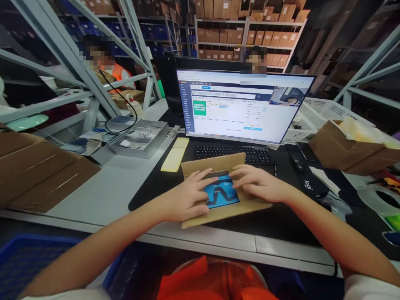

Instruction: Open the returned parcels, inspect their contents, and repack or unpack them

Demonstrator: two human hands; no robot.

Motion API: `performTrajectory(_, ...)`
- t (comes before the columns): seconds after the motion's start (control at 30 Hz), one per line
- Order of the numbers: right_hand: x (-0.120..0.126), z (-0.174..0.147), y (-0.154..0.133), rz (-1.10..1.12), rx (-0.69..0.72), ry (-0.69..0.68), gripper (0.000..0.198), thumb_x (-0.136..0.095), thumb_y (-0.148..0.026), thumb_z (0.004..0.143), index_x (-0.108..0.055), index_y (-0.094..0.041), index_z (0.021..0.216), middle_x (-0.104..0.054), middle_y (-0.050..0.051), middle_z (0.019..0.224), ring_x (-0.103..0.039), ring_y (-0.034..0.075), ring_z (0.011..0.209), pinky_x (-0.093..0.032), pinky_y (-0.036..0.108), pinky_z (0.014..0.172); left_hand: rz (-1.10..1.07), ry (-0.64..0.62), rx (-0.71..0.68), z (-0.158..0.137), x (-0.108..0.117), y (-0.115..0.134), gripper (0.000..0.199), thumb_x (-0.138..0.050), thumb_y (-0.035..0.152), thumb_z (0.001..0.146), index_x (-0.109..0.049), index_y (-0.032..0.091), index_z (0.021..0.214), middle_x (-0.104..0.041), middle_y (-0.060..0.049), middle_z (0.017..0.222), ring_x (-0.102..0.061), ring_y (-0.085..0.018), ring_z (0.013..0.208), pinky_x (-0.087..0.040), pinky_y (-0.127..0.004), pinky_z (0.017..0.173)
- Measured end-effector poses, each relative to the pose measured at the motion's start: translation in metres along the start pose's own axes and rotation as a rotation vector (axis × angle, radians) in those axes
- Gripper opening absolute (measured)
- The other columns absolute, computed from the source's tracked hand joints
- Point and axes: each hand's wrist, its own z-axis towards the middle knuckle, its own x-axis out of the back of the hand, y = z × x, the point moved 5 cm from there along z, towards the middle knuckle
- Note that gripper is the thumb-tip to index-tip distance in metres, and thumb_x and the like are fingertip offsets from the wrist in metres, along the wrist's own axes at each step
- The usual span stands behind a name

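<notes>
An open cardboard box (229, 212) lies on the black desk mat in front of me, its long flaps folded out toward the keyboard and toward me. Inside it sits a flat blue package (222, 192) printed with a dark angular shape. My left hand (190, 193) rests over the box's left side, fingers spread, the fingertips reaching the blue package. Over the right side is my right hand (258, 183), its fingers apart and bent down at the package's right edge. Neither hand is wrapped round anything. The box's short ends are partly hidden under my hands.
Behind the box stand a black keyboard (231, 153) and a lit monitor (231, 112). A yellow label sheet (175, 155) lies left of them, near a grey tray (140, 139). Large cartons (40, 171) occupy the left; a mouse (296, 162) and an open carton (350, 148) are right.
</notes>
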Motion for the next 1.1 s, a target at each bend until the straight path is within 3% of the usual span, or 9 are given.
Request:
performTrajectory(0.13,-0.022,0.018,-0.013,-0.15,0.038,-0.164,0.034,-0.056,-0.045,0.099,-0.079,-0.025,0.085,-0.06,0.006,0.145,-0.036,0.038,0.148,-0.03,0.066,0.119,0.002,0.623,0.188,-0.039,-0.005,-0.008,0.026,-0.068,0.035,0.083,-0.052,0.022,0.067,-0.063,-0.015,0.128,-0.052,-0.036,0.13,-0.043,-0.057,0.109)
performTrajectory(0.23,-0.003,-0.01,0.001,-0.059,0.03,0.132,0.044,-0.05,-0.049,0.101,-0.071,-0.022,0.074,-0.064,0.009,0.139,-0.039,0.033,0.147,-0.034,0.059,0.12,-0.072,0.996,0.445,-0.077,-0.026,-0.017,0.019,-0.061,0.031,0.088,-0.049,0.022,0.076,-0.056,-0.013,0.136,-0.053,-0.034,0.13,-0.045,-0.058,0.107)
performTrajectory(0.3,0.009,-0.043,0.023,0.021,-0.074,0.396,0.049,-0.044,-0.051,0.103,-0.066,-0.022,0.07,-0.064,0.008,0.139,-0.04,0.032,0.147,-0.032,0.057,0.121,-0.288,1.078,0.51,-0.092,-0.049,-0.026,0.026,-0.056,0.045,0.094,-0.055,0.025,0.11,-0.039,-0.016,0.156,-0.042,-0.035,0.144,-0.04,-0.06,0.112)
performTrajectory(0.4,-0.001,-0.097,0.055,0.176,-0.267,0.591,0.043,-0.043,-0.054,0.102,-0.074,-0.025,0.094,-0.055,0.008,0.151,-0.043,0.031,0.146,-0.033,0.056,0.121,-0.672,0.935,0.422,-0.092,-0.081,-0.043,0.093,-0.051,0.076,0.088,-0.008,0.035,0.16,-0.011,-0.019,0.17,-0.017,-0.037,0.157,-0.026,-0.063,0.121)
performTrajectory(0.53,-0.044,-0.143,0.064,0.205,-0.369,0.608,0.052,-0.051,-0.054,0.099,-0.055,-0.032,0.146,-0.041,0.009,0.161,-0.039,0.031,0.148,-0.036,0.057,0.119,-0.833,0.509,0.503,-0.078,-0.11,-0.067,0.148,-0.086,0.066,0.062,0.019,0.035,0.16,-0.005,-0.023,0.17,-0.013,-0.044,0.156,-0.017,-0.068,0.122)
performTrajectory(0.73,-0.091,-0.168,0.051,0.096,-0.493,0.547,0.035,-0.059,-0.052,0.094,-0.074,-0.035,0.122,-0.065,0.009,0.138,-0.05,0.037,0.139,-0.039,0.067,0.114,-1.022,0.729,0.606,-0.06,-0.097,-0.07,0.145,-0.091,0.049,0.061,0.01,0.031,0.163,-0.042,-0.021,0.155,-0.049,-0.042,0.14,-0.04,-0.064,0.114)
performTrajectory(0.87,-0.122,-0.152,0.049,0.331,-0.485,0.512,0.076,-0.06,-0.075,0.084,-0.057,-0.031,0.146,-0.059,0.014,0.145,-0.05,0.039,0.139,-0.043,0.062,0.113,-1.288,0.832,0.528,-0.02,-0.1,-0.031,0.142,-0.085,0.064,0.065,0.014,0.033,0.161,-0.051,-0.016,0.152,-0.054,-0.039,0.136,-0.043,-0.061,0.113)
performTrajectory(0.97,-0.123,-0.131,0.051,0.482,-0.391,0.609,0.097,-0.045,-0.09,0.078,-0.045,-0.028,0.153,-0.061,0.016,0.142,-0.053,0.038,0.137,-0.047,0.059,0.111,-1.405,0.74,0.451,0.016,-0.114,0.003,0.141,-0.085,0.067,0.063,0.009,0.035,0.162,-0.049,-0.017,0.155,-0.055,-0.039,0.135,-0.048,-0.059,0.108)
performTrajectory(1.1,-0.078,-0.135,0.051,0.447,-0.35,0.916,0.1,-0.024,-0.089,0.084,-0.028,-0.025,0.161,-0.06,0.02,0.141,-0.058,0.043,0.13,-0.048,0.068,0.105,-1.508,0.527,0.387,0.038,-0.132,0.014,0.131,-0.092,0.051,0.06,-0.014,0.036,0.163,-0.053,-0.017,0.151,-0.058,-0.039,0.13,-0.052,-0.058,0.1)
